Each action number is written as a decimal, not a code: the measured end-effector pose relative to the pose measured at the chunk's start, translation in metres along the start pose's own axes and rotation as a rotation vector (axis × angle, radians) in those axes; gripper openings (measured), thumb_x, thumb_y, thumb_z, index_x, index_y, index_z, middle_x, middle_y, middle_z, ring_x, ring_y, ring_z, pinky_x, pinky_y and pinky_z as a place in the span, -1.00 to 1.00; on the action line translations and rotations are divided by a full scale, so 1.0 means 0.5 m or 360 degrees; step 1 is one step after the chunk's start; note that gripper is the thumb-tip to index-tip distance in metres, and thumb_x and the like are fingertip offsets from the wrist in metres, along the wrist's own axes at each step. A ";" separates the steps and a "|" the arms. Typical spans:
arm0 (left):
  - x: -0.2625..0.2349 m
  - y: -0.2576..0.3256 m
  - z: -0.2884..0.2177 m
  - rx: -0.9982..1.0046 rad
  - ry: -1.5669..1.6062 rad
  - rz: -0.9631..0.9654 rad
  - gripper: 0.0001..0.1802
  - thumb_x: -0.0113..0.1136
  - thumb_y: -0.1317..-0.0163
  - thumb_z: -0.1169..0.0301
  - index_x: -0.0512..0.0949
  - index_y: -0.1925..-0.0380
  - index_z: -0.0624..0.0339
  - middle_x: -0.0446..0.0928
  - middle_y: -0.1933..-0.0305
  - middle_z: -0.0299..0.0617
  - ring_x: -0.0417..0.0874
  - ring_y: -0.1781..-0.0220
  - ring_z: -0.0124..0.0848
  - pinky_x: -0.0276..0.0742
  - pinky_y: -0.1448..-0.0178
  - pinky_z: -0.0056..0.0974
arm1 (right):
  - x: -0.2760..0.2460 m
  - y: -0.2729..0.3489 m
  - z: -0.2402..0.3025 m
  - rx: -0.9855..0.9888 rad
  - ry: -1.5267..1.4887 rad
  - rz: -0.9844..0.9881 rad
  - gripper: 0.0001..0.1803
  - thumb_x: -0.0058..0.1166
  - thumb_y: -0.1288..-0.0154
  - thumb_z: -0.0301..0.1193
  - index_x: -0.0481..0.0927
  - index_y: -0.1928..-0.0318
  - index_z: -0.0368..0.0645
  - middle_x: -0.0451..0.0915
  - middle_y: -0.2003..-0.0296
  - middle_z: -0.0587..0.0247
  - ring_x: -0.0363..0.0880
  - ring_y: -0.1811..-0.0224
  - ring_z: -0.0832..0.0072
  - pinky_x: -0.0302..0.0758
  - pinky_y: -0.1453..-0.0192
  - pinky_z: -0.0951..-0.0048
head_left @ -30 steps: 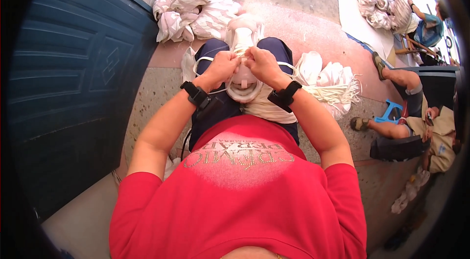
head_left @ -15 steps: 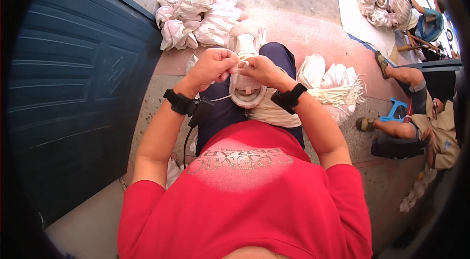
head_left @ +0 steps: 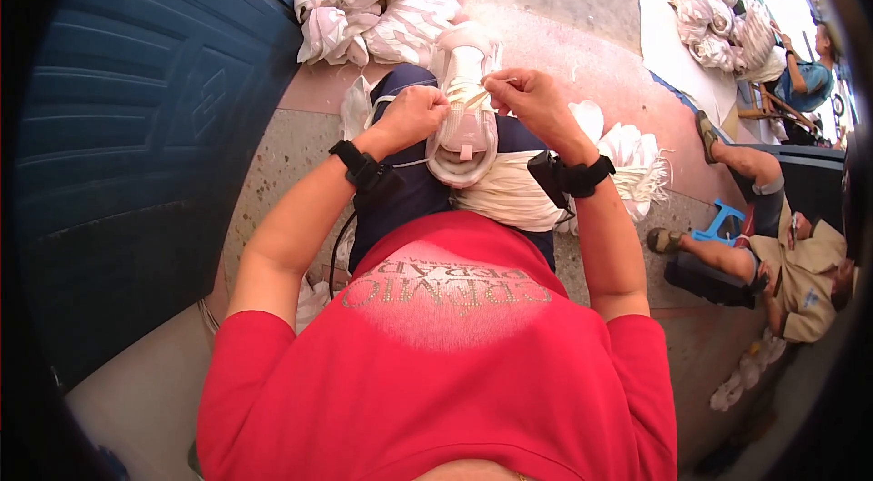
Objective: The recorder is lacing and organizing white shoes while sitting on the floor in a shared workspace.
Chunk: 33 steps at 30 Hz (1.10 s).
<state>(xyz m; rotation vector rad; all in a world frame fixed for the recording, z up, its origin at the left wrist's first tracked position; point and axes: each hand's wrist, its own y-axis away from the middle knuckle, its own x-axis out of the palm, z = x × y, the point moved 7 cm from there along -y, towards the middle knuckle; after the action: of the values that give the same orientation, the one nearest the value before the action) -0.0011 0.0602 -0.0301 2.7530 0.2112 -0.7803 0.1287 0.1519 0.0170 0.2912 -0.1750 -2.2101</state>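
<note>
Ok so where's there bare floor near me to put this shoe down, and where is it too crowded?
Bare speckled floor lies between the blue door and your left knee. The pinkish floor between the shoe and the white sheet is also open. Crowded spots: the shoe pile ahead, the laces bundle, and the seated person on your right.

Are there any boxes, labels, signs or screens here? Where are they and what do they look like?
No boxes, signs or screens show.
Shirt print: curved pale lettering across the chest of the red shirt, seen upside down.
Tongue tab: small pale rectangle on the white shoe in the lap, between the left hand and right hand; too small to tell more.
</note>
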 end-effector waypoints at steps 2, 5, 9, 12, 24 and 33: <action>0.003 -0.005 -0.003 0.0017 -0.0055 0.0022 -0.80 0.03 -0.13 0.41 0.54 0.48 0.35 0.47 0.64 -0.28 0.44 0.60 -0.57 0.36 0.49 -0.41 | 0.002 0.000 0.002 -0.0002 -0.0055 0.0021 -0.73 0.05 -0.20 -0.35 0.57 0.32 -0.37 0.51 0.58 0.36 0.44 0.54 0.71 0.42 0.43 0.66; 0.017 -0.014 -0.002 -0.0051 0.0052 0.0098 -0.80 0.03 -0.12 0.42 0.53 0.49 0.37 0.46 0.64 -0.28 0.44 0.59 -0.60 0.36 0.48 -0.42 | 0.014 -0.002 0.003 -0.0065 -0.0080 0.0083 -0.74 0.04 -0.20 -0.36 0.58 0.29 -0.36 0.53 0.57 0.35 0.45 0.54 0.71 0.41 0.44 0.67; 0.039 -0.020 -0.007 -0.0152 0.0192 0.0218 -0.77 0.09 0.00 0.35 0.57 0.48 0.34 0.52 0.53 0.10 0.59 0.43 -0.12 0.47 0.29 -0.16 | 0.031 -0.006 0.018 -0.0062 -0.0109 0.0170 -0.76 0.02 -0.19 -0.39 0.59 0.31 -0.36 0.55 0.57 0.33 0.46 0.54 0.71 0.41 0.44 0.67; 0.022 -0.022 -0.039 0.0265 -0.0357 -0.0074 -0.80 0.12 0.02 0.37 0.58 0.49 0.29 0.52 0.53 0.09 0.57 0.45 -0.07 0.48 0.31 -0.12 | 0.052 -0.010 0.042 -0.0148 -0.0067 0.0286 -0.77 0.02 -0.15 -0.40 0.60 0.41 -0.37 0.57 0.60 0.28 0.46 0.56 0.71 0.41 0.45 0.65; 0.021 -0.020 -0.035 -0.0028 0.0016 -0.0148 -0.82 0.18 0.04 0.44 0.52 0.45 0.34 0.55 0.53 -0.13 0.55 0.47 -0.39 0.43 0.38 -0.30 | 0.077 -0.077 0.101 -0.0784 0.0661 0.0195 -0.77 0.03 -0.08 -0.48 0.54 0.21 -0.30 0.57 0.43 0.05 0.53 0.40 0.37 0.44 0.27 0.46; 0.029 -0.010 -0.021 -0.0243 0.0224 -0.0253 -0.79 0.16 -0.02 0.42 0.49 0.43 0.40 0.54 0.48 -0.16 0.49 0.43 -0.53 0.43 0.33 -0.39 | 0.021 0.024 -0.052 -0.0246 0.0617 -0.0044 -0.82 0.02 -0.02 -0.48 0.52 0.31 -0.28 0.52 0.40 0.05 0.49 0.26 0.21 0.40 0.21 0.32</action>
<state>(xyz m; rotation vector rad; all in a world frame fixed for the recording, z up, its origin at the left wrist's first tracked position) 0.0154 0.0693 -0.0303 2.6705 0.5014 -0.5812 0.1384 0.1355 -0.0067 0.6291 0.2116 -2.1332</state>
